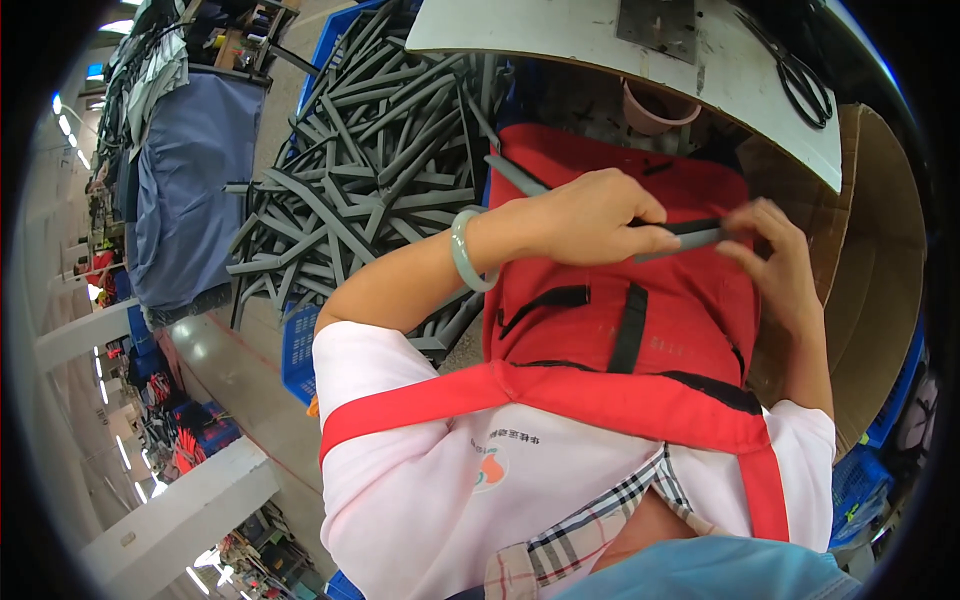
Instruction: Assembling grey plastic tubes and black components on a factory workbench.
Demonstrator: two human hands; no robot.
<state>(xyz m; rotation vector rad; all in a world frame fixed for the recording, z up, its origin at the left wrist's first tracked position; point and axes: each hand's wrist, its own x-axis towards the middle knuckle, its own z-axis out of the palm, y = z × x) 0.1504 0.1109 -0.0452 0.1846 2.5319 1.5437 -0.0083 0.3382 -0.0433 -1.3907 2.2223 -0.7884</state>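
Note:
Over the red apron (pixel 560 335) on my lap, both hands work on a narrow grey strip (pixel 697 239) with a black edge. My left hand (pixel 597 215), below a pale green bangle (pixel 463 250), is closed on its left part, thumb and fingers pressed together. At the right end, my right hand (pixel 775 245) pinches the strip between thumb and fingers. Another grey length (pixel 517 176) sticks out to the left behind my left hand; whether it is the same piece is hidden by the hand.
A large pile of similar grey strips (pixel 370 150) overflows a blue crate (pixel 298 350) to my left. Ahead is a white tabletop (pixel 560 30) bearing black scissors (pixel 795 80). Beneath it shows a pink bowl (pixel 660 108). An open cardboard box (pixel 875 260) stands at my right.

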